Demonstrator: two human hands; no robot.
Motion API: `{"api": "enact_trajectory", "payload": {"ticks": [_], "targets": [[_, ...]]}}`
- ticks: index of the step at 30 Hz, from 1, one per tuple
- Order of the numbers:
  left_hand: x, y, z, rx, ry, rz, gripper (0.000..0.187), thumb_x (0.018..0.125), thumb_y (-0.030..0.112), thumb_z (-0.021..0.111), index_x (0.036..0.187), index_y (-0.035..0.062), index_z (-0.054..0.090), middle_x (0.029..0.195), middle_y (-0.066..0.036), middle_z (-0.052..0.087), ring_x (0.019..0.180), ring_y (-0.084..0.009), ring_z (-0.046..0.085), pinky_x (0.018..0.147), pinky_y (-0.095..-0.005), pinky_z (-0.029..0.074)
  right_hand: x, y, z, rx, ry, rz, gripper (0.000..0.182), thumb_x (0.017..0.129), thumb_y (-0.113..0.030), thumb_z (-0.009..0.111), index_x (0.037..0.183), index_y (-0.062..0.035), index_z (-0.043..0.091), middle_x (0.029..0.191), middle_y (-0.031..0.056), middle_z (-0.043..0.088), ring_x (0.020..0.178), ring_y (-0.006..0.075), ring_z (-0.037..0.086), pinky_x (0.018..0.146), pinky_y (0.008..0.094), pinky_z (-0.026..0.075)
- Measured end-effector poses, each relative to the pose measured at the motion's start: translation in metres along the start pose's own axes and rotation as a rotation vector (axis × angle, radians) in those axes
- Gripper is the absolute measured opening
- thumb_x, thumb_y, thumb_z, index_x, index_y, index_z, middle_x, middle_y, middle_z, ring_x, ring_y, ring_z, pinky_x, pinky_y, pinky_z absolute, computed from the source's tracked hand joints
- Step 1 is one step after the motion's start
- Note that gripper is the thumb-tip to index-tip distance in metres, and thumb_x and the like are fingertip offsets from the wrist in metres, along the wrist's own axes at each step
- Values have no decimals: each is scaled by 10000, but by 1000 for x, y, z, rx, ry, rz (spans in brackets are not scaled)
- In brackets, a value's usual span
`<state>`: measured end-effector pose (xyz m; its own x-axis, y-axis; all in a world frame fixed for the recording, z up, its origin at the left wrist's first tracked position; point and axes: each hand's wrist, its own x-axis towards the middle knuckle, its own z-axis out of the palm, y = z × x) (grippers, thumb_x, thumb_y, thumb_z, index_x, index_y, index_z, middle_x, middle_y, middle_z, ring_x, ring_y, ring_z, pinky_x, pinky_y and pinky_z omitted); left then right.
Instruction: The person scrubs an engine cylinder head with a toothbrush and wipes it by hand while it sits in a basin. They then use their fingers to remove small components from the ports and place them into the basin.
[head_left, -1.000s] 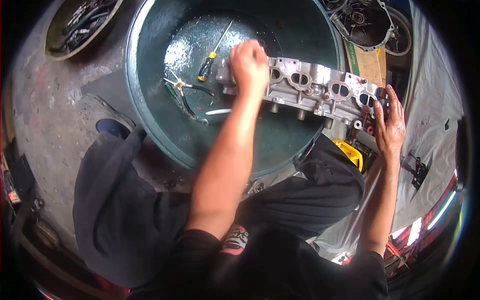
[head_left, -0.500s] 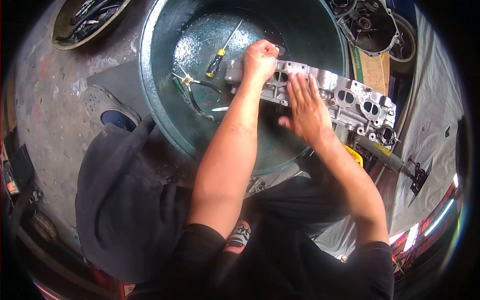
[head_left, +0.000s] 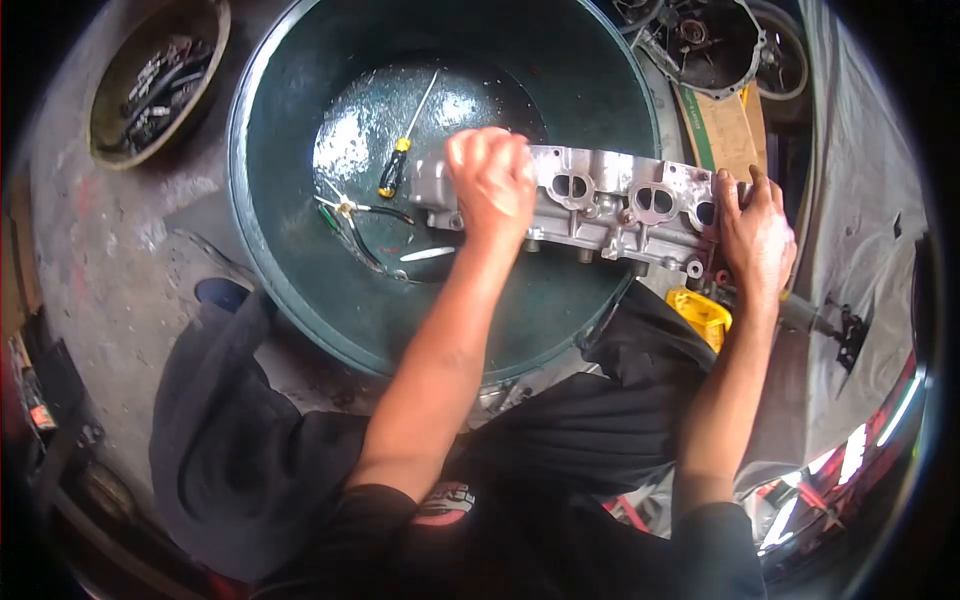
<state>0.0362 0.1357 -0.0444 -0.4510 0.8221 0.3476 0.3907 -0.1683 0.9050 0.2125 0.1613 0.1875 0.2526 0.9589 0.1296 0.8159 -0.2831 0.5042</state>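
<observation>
A silvery metal engine cylinder head, with paired oval ports along its face, lies across the right side of a large dark green tub. My left hand is closed over its left part, knuckles up; the fingertips are hidden. At the other end, my right hand wraps round the casting with its fingers over the upper edge. Inside the tub, left of the cylinder head, are a yellow-and-black screwdriver, pliers with dark handles, and a pale slim blade-like piece.
A round basin of dark parts stands at upper left. Beyond the tub at upper right are a metal housing and cardboard. A yellow plastic object sits below my right hand, beside a grey sheet.
My right hand has gone from lying flat on the middle of the cylinder head to gripping its right end. My left hand is now lower on the left part. The view has shifted.
</observation>
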Motion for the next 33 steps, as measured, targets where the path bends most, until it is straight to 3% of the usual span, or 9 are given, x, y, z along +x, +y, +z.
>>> {"api": "enact_trajectory", "payload": {"ticks": [2,5,7,11,16,20,26,33], "targets": [[-8,18,0,-43,-148,101,154,768,18,720,921,41,712,982,-108,651,1009,-340,553,901,-462,460,-3,2,-11,23,-56,-13,644,956,-566,490,1351,-67,583,1296,203,621,1130,387,639,960,508,487],[-7,40,1,-78,-264,270,207,709,-7,744,903,52,700,985,-96,644,1007,-331,554,889,-449,462,2,5,-10,40,-50,-31,587,964,-540,494,1249,-42,619,1223,217,637,1087,417,647,921,511,503],[3,39,0,-51,-343,380,219,701,-19,741,903,53,695,1006,-95,642,1004,-331,554,884,-441,464,1,7,-6,70,-25,-45,521,967,-505,511,1133,-26,632,1137,223,647,1017,438,662,879,529,514],[18,31,5,-42,-477,533,244,698,-30,735,920,54,680,1047,-94,637,1008,-331,553,884,-431,463,2,10,3,97,26,-83,452,969,-462,532,1057,-29,624,1061,202,663,923,426,690,800,523,551],[35,26,2,-59,-614,708,218,680,-24,718,874,29,633,1009,-99,605,969,-318,574,840,-406,503,4,15,10,77,52,-108,456,985,-458,500,1084,-30,619,1079,202,665,932,426,690,812,513,556],[31,15,7,-81,-568,638,251,701,-54,701,928,24,624,1021,-121,609,944,-333,583,794,-427,520,7,11,10,59,21,-93,495,996,-478,455,1158,-35,602,1158,211,654,985,425,682,835,531,540],[46,-3,6,-135,-580,674,268,699,-51,700,947,23,630,1038,-113,612,957,-329,583,826,-408,521,8,1,2,-27,-15,-67,523,997,-500,448,1176,-34,600,1150,217,649,1021,424,665,868,519,525],[47,9,6,-94,-671,642,205,691,-14,717,868,41,630,1112,-106,626,1095,-337,552,924,-453,495,13,-3,-1,-46,-49,-38,520,980,-488,466,1178,-30,615,1152,208,661,1018,423,669,878,510,528]]}}
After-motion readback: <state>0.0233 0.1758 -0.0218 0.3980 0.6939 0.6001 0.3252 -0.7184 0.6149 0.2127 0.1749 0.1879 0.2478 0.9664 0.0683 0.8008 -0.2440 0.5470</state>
